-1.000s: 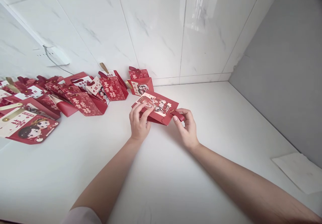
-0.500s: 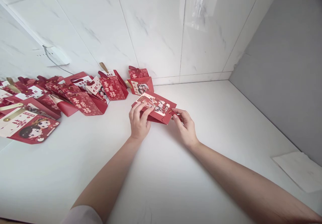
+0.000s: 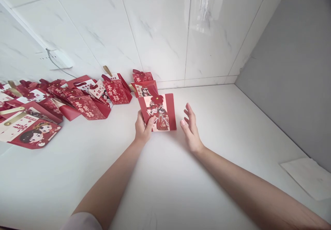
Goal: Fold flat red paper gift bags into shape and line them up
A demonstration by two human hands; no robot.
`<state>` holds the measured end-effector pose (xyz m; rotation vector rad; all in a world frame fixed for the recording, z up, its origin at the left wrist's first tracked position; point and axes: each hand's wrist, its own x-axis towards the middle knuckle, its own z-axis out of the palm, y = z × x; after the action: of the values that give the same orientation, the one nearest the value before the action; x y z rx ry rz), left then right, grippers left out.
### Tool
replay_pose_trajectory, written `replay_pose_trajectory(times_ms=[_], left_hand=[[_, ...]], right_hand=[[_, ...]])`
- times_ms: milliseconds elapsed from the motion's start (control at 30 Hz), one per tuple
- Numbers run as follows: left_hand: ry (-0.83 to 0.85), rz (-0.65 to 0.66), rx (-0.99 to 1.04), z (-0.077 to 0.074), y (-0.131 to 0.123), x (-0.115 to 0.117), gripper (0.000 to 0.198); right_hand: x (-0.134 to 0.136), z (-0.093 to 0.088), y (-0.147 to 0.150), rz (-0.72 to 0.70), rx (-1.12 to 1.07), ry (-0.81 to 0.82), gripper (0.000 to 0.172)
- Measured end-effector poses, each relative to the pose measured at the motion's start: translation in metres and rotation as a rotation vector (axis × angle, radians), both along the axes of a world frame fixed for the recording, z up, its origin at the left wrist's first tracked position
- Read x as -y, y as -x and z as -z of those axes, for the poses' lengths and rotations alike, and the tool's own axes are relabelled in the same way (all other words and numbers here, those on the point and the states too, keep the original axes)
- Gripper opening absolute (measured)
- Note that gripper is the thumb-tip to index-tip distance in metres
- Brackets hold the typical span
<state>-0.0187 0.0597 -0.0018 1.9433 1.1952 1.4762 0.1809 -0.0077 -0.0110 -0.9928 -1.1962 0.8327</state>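
Gift box [image 3: 159,113], red and printed with costumed figures [image 3: 162,120], is gripped at its left edge by the left hand [image 3: 143,128] at the counter [image 3: 181,188], near other red boxes [image 3: 152,87]; the right hand [image 3: 191,130] is held half-spread just beside it.

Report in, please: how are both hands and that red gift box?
Left hand holding red gift box. Right hand open, not touching it. Another red box close behind.
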Motion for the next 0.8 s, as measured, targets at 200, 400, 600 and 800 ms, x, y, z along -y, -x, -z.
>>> replay_pose_trajectory(times_ms=[200,400,600,800], left_hand=[[0.459,0.425,0.319,0.006,-0.007,0.000,0.049],[0.421,0.235,0.361,0.007,-0.010,-0.001,0.049],[0.562,0.205,0.383,0.004,-0.010,-0.008,0.057],[0.603,0.213,0.392,0.004,-0.011,-0.006,0.061]], right_hand=[[-0.008,-0.001,0.002,-0.318,-0.185,0.139,0.056],[-0.007,0.001,0.002,-0.273,-0.210,0.125,0.071],[-0.012,0.003,0.001,-0.225,-0.155,0.255,0.079],[-0.012,0.005,-0.002,-0.230,-0.162,0.279,0.074]])
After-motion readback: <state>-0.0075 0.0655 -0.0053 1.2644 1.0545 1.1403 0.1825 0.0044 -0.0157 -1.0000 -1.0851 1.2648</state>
